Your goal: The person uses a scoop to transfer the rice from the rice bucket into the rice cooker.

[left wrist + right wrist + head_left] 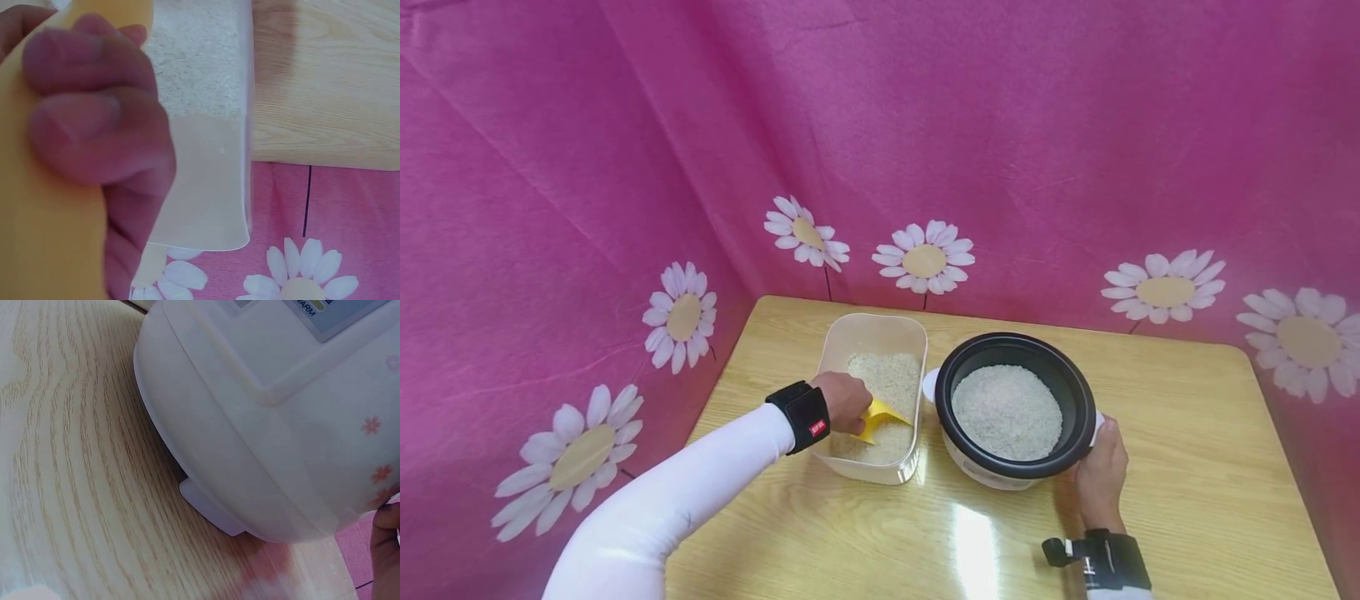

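Note:
My left hand [844,402] grips a yellow scoop [883,413] inside a clear plastic container [837,340] of rice [891,375]. The scoop's blade is down at the grains. In the left wrist view, curled fingers [106,137] wrap the scoop's handle [50,237]. To the right stands a white rice cooker [992,477] with a black rim, its pot holding a mound of rice [1007,412]. My right hand [1101,475] holds the cooker's white right side handle [1098,427]. Only a bit of that hand shows in the right wrist view, at the cooker's flowered side [312,456].
Container and cooker stand side by side on a light wooden table [1195,467]. A pink curtain [1000,125] with daisies hangs behind and at the left. A strap with a black knob [1057,552] sits on the right wrist.

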`<act>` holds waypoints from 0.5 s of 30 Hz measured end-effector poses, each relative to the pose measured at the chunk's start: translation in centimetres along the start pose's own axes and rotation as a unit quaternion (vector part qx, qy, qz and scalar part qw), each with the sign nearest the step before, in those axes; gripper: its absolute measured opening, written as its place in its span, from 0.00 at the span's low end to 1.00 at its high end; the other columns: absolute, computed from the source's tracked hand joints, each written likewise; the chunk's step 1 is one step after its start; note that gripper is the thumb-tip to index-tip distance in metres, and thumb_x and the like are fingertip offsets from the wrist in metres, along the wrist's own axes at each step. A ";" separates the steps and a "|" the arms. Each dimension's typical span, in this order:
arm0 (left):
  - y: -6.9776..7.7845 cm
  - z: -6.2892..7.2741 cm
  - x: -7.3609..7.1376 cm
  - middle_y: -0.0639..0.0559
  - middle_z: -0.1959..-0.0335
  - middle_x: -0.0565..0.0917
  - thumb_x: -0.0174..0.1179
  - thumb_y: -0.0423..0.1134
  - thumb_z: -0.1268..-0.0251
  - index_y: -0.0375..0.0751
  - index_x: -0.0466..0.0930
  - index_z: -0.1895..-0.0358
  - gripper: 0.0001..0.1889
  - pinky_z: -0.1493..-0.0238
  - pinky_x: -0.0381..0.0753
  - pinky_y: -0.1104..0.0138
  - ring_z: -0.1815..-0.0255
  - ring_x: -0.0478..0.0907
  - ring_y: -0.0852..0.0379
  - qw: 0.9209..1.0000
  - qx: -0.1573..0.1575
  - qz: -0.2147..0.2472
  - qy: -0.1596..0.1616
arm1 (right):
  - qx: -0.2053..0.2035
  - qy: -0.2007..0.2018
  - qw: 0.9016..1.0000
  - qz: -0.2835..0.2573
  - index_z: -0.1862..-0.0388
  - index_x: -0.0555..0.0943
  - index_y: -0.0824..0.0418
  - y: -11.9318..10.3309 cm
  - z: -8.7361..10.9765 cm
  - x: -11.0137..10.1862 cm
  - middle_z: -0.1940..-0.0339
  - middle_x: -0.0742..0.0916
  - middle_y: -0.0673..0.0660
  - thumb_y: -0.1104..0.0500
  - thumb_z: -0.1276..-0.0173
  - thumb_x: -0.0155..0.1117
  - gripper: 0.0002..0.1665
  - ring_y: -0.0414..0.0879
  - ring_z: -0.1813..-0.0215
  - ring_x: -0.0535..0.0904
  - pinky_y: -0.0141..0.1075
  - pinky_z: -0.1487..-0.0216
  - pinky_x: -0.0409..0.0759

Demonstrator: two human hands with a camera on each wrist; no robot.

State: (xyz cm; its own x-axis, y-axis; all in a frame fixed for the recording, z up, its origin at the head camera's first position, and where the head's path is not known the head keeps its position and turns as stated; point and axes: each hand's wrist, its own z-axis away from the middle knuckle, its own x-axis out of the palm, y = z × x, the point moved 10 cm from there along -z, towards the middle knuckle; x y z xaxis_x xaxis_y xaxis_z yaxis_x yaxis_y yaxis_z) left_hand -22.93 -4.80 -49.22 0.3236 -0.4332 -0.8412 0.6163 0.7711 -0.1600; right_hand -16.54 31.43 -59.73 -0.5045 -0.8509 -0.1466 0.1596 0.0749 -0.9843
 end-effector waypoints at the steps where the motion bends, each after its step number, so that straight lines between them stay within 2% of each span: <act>1: -0.1 -0.2 0.2 0.55 0.79 0.74 0.66 0.49 0.35 0.44 0.80 0.73 0.14 0.77 0.64 0.66 0.79 0.67 0.56 1.000 0.000 0.001 -0.002 | 0.000 -0.001 1.000 0.002 0.49 0.78 0.40 0.0 0.0 0.0 0.59 0.80 0.34 0.37 0.15 0.30 0.26 0.34 0.53 0.73 0.19 0.50 0.67; 8: -0.6 -0.3 1.3 0.53 0.81 0.74 0.65 0.49 0.35 0.42 0.78 0.76 0.17 0.76 0.61 0.67 0.80 0.67 0.56 0.999 0.022 0.040 -0.010 | -0.003 0.000 1.000 -0.006 0.48 0.79 0.41 0.0 0.1 0.2 0.58 0.81 0.33 0.38 0.15 0.30 0.26 0.33 0.52 0.73 0.18 0.50 0.67; 12: -0.8 -0.1 1.5 0.52 0.82 0.75 0.63 0.49 0.36 0.40 0.78 0.76 0.17 0.76 0.63 0.67 0.80 0.68 0.56 0.998 0.039 0.051 0.008 | 0.002 0.006 1.000 -0.011 0.51 0.79 0.39 0.1 0.1 0.1 0.60 0.81 0.32 0.38 0.15 0.32 0.24 0.33 0.53 0.73 0.18 0.50 0.67; 15: -0.8 -0.3 1.8 0.52 0.81 0.74 0.62 0.48 0.36 0.40 0.77 0.76 0.17 0.76 0.63 0.66 0.80 0.67 0.56 0.998 0.043 0.052 0.009 | 0.005 0.010 1.000 -0.017 0.53 0.79 0.37 0.3 0.0 0.0 0.61 0.81 0.31 0.39 0.15 0.33 0.23 0.33 0.54 0.73 0.17 0.51 0.67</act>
State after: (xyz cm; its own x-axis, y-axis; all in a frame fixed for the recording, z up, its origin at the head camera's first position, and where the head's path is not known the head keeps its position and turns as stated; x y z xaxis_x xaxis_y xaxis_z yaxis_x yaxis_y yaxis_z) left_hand -23.05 -6.10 -50.72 0.3770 -0.3439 -0.8600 0.6395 0.7683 -0.0269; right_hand -16.44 31.45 -60.02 -0.5266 -0.8423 -0.1153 0.1502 0.0413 -0.9878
